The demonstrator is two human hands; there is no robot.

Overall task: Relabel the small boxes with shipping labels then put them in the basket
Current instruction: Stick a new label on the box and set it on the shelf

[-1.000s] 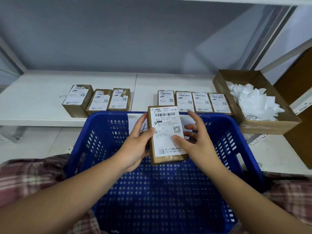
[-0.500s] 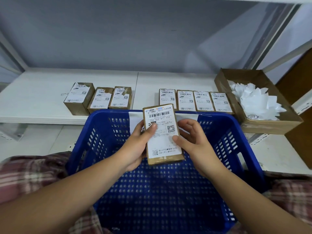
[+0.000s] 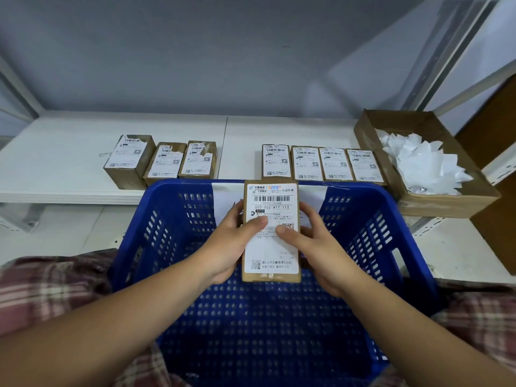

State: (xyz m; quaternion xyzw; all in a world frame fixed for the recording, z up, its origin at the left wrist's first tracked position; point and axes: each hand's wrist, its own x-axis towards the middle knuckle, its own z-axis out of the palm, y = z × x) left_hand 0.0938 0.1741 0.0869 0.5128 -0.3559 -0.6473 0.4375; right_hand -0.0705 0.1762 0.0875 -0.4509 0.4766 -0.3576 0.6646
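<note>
A small brown box (image 3: 271, 276) with a white shipping label (image 3: 272, 255) on its top face is held above the blue plastic basket (image 3: 371, 236). My left hand (image 3: 231, 244) grips its left side, thumb pressed on the label's middle. My right hand (image 3: 312, 244) grips the right side, thumb also on the label. The basket sits on my lap and holds no boxes that I can see. Three boxes with torn labels (image 3: 164, 163) stand on the white shelf (image 3: 55, 166) at the left. Several boxes with whole labels (image 3: 321, 164) stand in a row at the right.
An open cardboard tray (image 3: 435, 202) with a pile of white label backing papers (image 3: 421, 163) stands on the shelf at the right. A white paper tag (image 3: 223, 196) hangs on the basket's far wall. Plaid cloth (image 3: 50, 286) covers my legs on both sides.
The box has turned from a slight tilt to straight upright. Both thumbs have slid toward the middle of the label. My right fingers have curled in behind the box.
</note>
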